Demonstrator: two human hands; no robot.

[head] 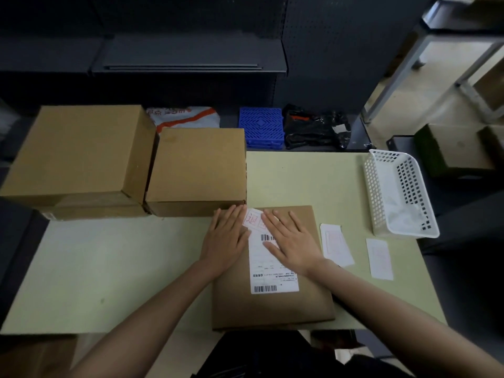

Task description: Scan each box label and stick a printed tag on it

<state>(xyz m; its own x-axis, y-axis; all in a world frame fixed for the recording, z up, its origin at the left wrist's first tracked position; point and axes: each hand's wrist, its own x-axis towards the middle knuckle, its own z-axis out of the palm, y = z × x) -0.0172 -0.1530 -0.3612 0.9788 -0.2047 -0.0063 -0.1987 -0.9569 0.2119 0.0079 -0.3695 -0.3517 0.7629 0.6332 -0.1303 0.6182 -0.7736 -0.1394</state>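
Pressing red-printed tag (pixel 255 220) beside barcode label (pixel 272 271); both hands flat on box (pixel 272 306).

Flat brown box (pixel 272 304) bears white label (pixel 272 274), red-printed tag (pixel 255 221).

Red character 退 on tag (pixel 252 220); barcodes on shipping label (pixel 272 274), fine print unreadable

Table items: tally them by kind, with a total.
Cardboard boxes: 4, a flat box under both hands, a box behind it, and a large box stacked on a lower box
Loose printed tags: 2, a near tag and a far tag
White basket: 1
Total: 7
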